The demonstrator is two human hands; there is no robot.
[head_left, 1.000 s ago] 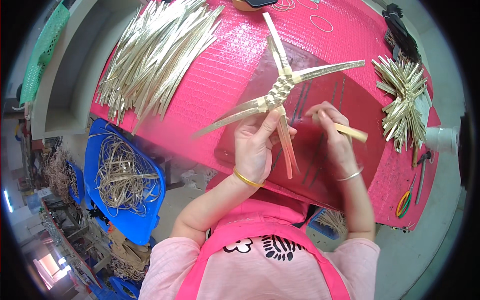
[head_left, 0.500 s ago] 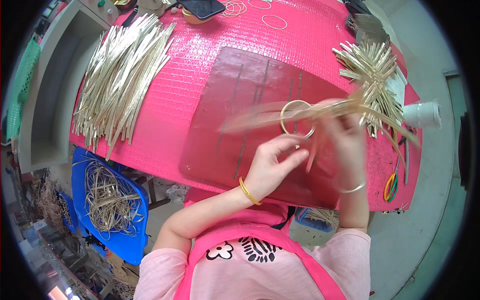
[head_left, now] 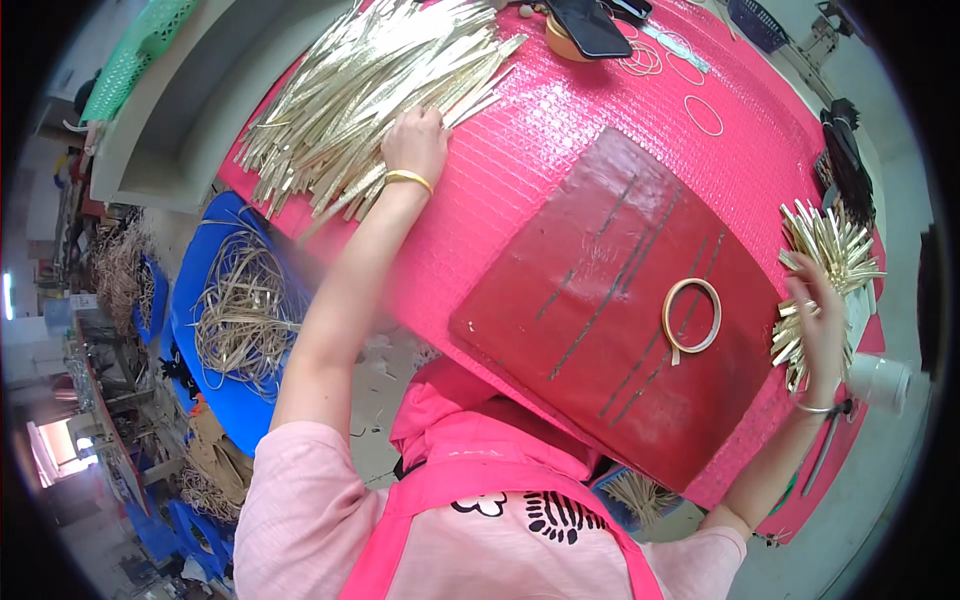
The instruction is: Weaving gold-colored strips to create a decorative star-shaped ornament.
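At the far left lies a broad pile of flat gold strips (head_left: 350,110). My left hand (head_left: 415,145) rests on the pile's right edge, fingers curled down onto the strips; its fingertips are partly hidden. Over on the right, my right hand (head_left: 822,318) is at a bundle of crossed gold strips (head_left: 828,248), its fingers apart and some of them overlapping the bundle. Between the hands, a pale gold ring (head_left: 668,318) with a short tail lies on a dark red board (head_left: 560,290) marked with dark lines. Neither hand touches the ring.
The pink table covering (head_left: 480,200) surrounds the board. A phone (head_left: 590,28) and thin loops (head_left: 704,115) lie at the back. A white cylinder (head_left: 880,382) stands at the right edge. Below the table's left edge, a blue container (head_left: 195,290) holds tangled strips.
The strips my right hand held over the board now lie with the right bundle. My left hand has left the ring and reached the left pile. The view has shifted.
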